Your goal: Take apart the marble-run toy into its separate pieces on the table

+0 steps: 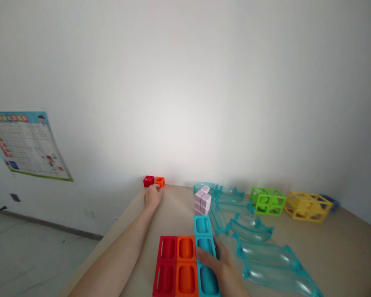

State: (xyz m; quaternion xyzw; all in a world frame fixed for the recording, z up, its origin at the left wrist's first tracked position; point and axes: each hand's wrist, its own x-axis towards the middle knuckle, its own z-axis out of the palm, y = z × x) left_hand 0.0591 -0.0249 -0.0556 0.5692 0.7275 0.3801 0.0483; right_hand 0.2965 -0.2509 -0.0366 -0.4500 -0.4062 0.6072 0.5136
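My left hand (153,196) reaches to the far left corner of the table, its fingers curled against a small orange block (160,180). A red block (148,180) sits just left of that one. Near the front edge, my right hand (220,264) wraps around the right side of a light blue block column (205,244), thumb on top. Against the column's left side stand orange track blocks (186,248) and red track blocks (168,248), all with hollowed channels. Behind the column a small stack of pale purple blocks (202,202) stands upright.
Clear teal chute pieces (270,253) lie across the middle right of the table (336,255). Farther back are green frame blocks (268,201), yellow frame blocks (308,206) and a dark blue piece (332,203). A white wall (185,103) with a poster (27,146) borders the table.
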